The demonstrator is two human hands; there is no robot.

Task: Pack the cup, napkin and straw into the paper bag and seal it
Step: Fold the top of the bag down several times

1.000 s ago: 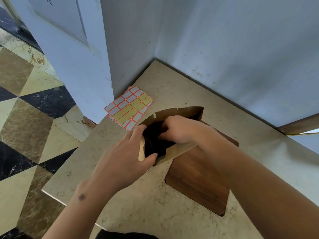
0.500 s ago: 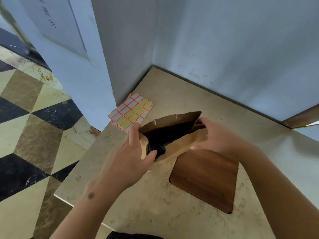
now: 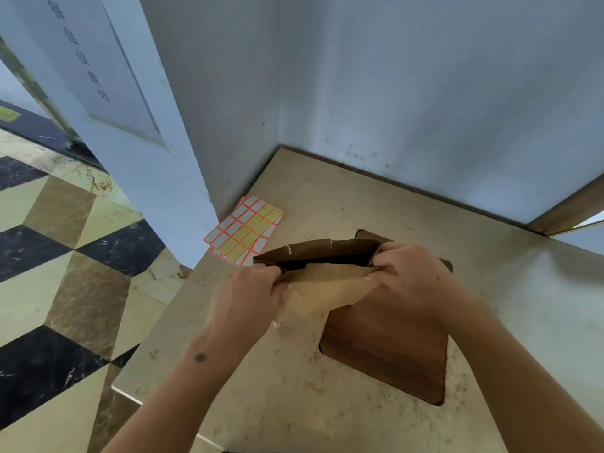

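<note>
A brown paper bag (image 3: 322, 289) stands on the beige stone table (image 3: 359, 197), partly over a dark wooden board (image 3: 392, 348). My left hand (image 3: 248, 299) pinches the left end of the bag's mouth. My right hand (image 3: 411, 276) pinches the right end. Between them the near and far edges of the mouth lie close together, leaving a narrow dark slit. The far edge is torn in two spots. Cup, napkin and straw are not visible; the bag's inside is dark.
A sheet of red-bordered white and yellow stickers (image 3: 246, 231) lies at the table's left edge, just behind the bag. Grey walls (image 3: 425, 93) close the corner behind. The table's near-left edge drops to a patterned marble floor (image 3: 65, 256).
My right hand came out of the bag and took hold of the mouth's right end. Both hands have since drawn the wide-open mouth flat into a narrow slit.
</note>
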